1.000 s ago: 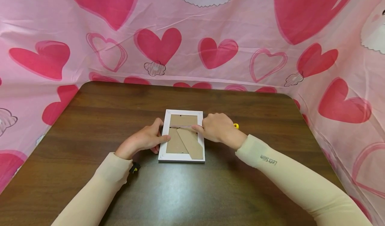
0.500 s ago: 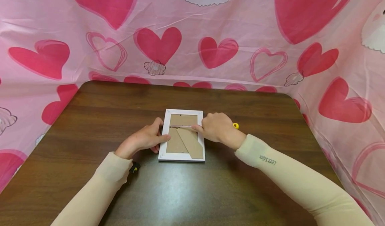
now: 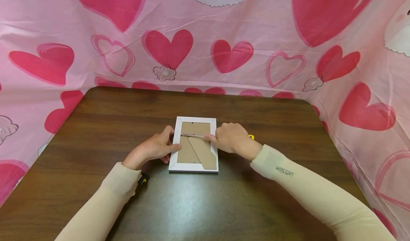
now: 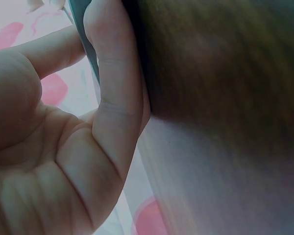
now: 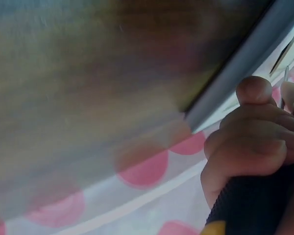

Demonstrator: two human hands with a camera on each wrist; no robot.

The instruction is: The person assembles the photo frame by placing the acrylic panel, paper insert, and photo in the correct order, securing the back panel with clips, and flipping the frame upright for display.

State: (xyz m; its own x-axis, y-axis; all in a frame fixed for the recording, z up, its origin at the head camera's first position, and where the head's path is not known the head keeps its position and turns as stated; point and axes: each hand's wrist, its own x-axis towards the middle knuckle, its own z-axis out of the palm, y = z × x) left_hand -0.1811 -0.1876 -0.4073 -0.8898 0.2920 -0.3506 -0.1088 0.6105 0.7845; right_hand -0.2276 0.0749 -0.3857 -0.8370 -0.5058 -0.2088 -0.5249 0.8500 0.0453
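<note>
A white picture frame (image 3: 174, 155) lies face down on the brown table, with its cardboard back (image 3: 192, 128) and folded easel leg (image 3: 205, 152) upward. My left hand (image 3: 155, 146) grips its left edge, thumb on top and fingers along the side. My right hand (image 3: 232, 137) holds a screwdriver with a black and yellow handle (image 5: 250, 200); most of this handle is hidden by the hand in the head view. Its thin metal shaft (image 3: 193, 135) crosses the cardboard, and the tip is at the left inner edge of the frame. Small dark tabs show along the cardboard's edges.
The wooden table (image 3: 192, 205) stretches around the frame on all sides. Pink cloth with heart prints (image 3: 232, 56) hangs behind it and along both sides. A black strap with a yellow mark (image 3: 143, 179) is at my left wrist.
My right hand has dipped slightly, and the yellow handle end sits a little lower and shows less. My left hand and the picture frame have stayed in place.
</note>
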